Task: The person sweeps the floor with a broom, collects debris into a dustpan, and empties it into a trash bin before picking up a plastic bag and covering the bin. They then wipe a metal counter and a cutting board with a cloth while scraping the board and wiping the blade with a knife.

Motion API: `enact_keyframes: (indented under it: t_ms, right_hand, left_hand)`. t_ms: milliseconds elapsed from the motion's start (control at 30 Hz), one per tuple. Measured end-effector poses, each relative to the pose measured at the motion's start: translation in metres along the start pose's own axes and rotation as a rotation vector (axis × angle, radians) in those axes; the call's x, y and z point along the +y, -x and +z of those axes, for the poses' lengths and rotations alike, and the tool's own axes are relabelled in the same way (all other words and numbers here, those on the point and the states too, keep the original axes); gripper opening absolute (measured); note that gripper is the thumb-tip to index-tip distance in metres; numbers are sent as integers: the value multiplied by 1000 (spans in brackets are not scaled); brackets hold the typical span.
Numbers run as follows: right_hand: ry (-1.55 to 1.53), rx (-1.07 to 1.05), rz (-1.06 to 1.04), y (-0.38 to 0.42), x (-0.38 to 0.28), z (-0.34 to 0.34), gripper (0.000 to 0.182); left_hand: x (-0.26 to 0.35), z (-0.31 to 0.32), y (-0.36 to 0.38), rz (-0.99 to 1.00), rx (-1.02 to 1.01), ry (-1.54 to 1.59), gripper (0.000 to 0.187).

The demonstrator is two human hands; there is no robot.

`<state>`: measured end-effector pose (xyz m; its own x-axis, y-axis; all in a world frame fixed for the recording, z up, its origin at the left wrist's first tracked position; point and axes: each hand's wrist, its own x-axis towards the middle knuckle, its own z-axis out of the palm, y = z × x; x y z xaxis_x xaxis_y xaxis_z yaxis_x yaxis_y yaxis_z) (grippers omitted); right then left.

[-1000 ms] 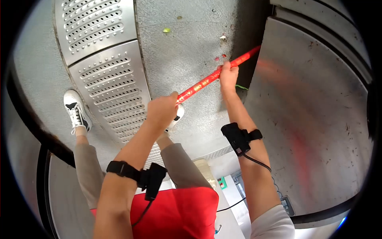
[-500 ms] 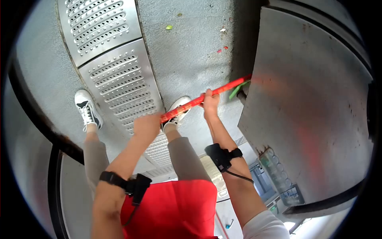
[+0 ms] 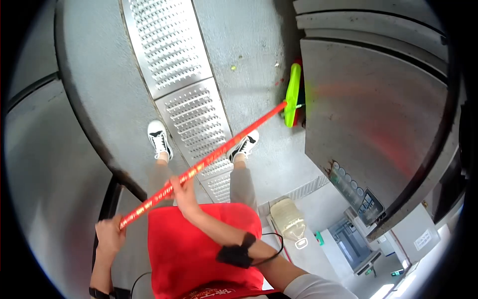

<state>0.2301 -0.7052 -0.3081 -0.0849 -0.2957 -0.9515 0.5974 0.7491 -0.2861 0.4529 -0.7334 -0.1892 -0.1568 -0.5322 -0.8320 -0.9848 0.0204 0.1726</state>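
A broom slants across the view, its long red handle (image 3: 224, 149) ending in a lime-green head (image 3: 293, 92) with red edging. The head lies low against the foot of a metal cabinet (image 3: 368, 114) on the right. My left hand (image 3: 109, 234) is wrapped round the handle's near end. Further along, my right hand (image 3: 184, 196) grips the handle in front of the red apron (image 3: 199, 239). Small green scraps (image 3: 233, 68), red bits (image 3: 280, 81) and a white bit (image 3: 277, 64) lie on the grey floor beyond the broom head.
A perforated metal drain cover (image 3: 167, 45) runs along the floor between my shoes (image 3: 159, 139). Metal cabinets (image 3: 59, 149) curve along the left. A pale translucent container (image 3: 288, 219) stands behind me, near a doorway (image 3: 351, 241).
Both hands have moved left and back toward my body with the handle. The broom's green head has come out from beside the cabinet into view. The camera view has shifted.
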Motion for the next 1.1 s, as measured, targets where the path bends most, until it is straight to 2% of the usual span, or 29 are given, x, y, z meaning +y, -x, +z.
enact_keyframes:
  t_ms: [100,167,233,267,333,400,467,533,600,633,700,800,867,1000,1100]
  right_hand:
    - [38,162,-92,-1,1,-4,20]
    - [95,220,-228,-54,-4,-38,12]
    - [32,258,-262,-98,-31,-66,19]
    - [20,257,-249,-110,-40,-58,22]
    - [-4,258,-210,-113,-52,-42,27]
    - [9,237,-197,-89,-24,-7,23]
    - [87,7,-171,-49,10,7,18]
    - [-9,77,-130,3,22,28,13]
    - [62,-13,-125,8,36,19,11]
    - [96,-41,-118,5,43,9,11]
    - [95,104,-240,-45,44,-17,11]
    - [47,234,-351,-118,4,-45,19]
    - [185,279,-397,-169,-15,-80,15]
    - [197,369,-423,-249,-76,-158,15]
    - [228,507,-546,-307,-129,-230,16]
  left_hand:
    - [4,-1,-8,63,-13,-29,13]
    - [35,9,-60,145,-5,-66,12]
    - [70,12,-108,149,-13,-86,11]
    - [78,11,-121,122,-26,-88,10]
    - [64,3,-110,101,30,-76,10]
    - [33,-8,-84,106,138,-77,11]
    - [2,-11,-31,37,68,-131,13]
    - [-17,-7,17,-32,-25,-14,14]
    - [-27,6,26,-3,17,73,13]
    - [-26,13,15,23,31,62,14]
    - [-11,29,-29,73,65,38,14]
    - [22,68,-116,159,49,41,12]
    - [47,100,-168,161,52,55,13]
    - [128,143,-270,234,64,162,11]
    - [208,163,-337,304,81,211,9]
